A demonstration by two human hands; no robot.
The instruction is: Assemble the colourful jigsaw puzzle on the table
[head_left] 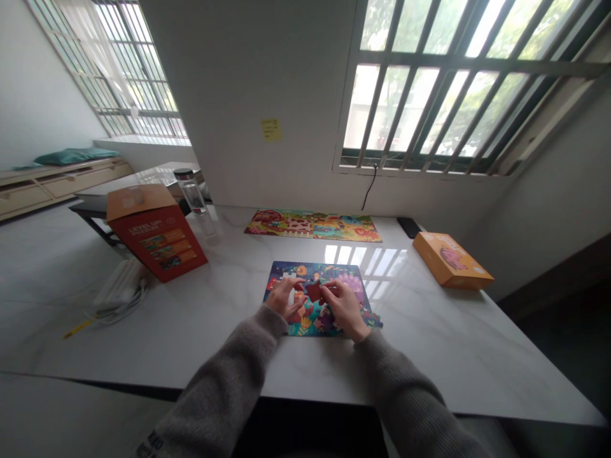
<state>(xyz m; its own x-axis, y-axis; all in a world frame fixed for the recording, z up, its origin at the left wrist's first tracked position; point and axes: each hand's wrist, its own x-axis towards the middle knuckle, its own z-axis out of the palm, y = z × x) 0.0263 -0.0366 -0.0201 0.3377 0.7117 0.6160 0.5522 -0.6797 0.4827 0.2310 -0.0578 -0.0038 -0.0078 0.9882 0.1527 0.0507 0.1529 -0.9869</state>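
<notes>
A colourful jigsaw puzzle in dark blue, purple and teal lies flat on the table in front of me. Above its middle, my right hand pinches a reddish-brown puzzle piece between thumb and fingertips. My left hand is over the puzzle's left part, thumb and fingers apart and curved, close to that piece but apparently not gripping it. Part of the picture is hidden under both hands. One piece at the lower right edge of the puzzle sticks out past its border.
Behind lies a long farm-scene puzzle. A red puzzle box stands left, beside a white power strip with cables and a glass bottle. An orange box and a black phone are on the right of the white table.
</notes>
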